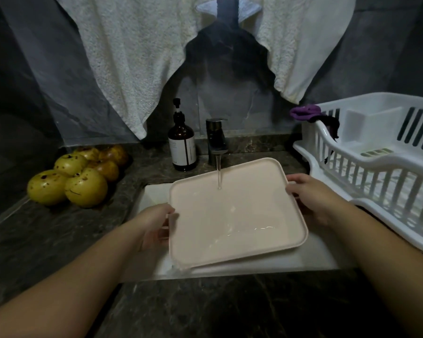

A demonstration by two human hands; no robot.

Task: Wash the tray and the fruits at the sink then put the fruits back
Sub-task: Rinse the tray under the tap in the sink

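Note:
A pale pink rectangular tray (200, 250) is held over the white sink (310, 257), tilted a little toward me. Water runs from the dark tap (216, 141) onto the tray's far half and pools near its right front. My left hand (154, 224) grips the tray's left edge. My right hand (313, 196) grips its right edge, fingers curled over the rim. Several yellow-green, spotted fruits (76, 174) lie in a heap on the dark stone counter to the left of the sink.
A brown pump bottle (182, 142) stands left of the tap. A white dish rack (376, 172) fills the counter on the right, with a purple cloth (305, 112) on its back corner. White towels (132, 69) hang over the wall behind.

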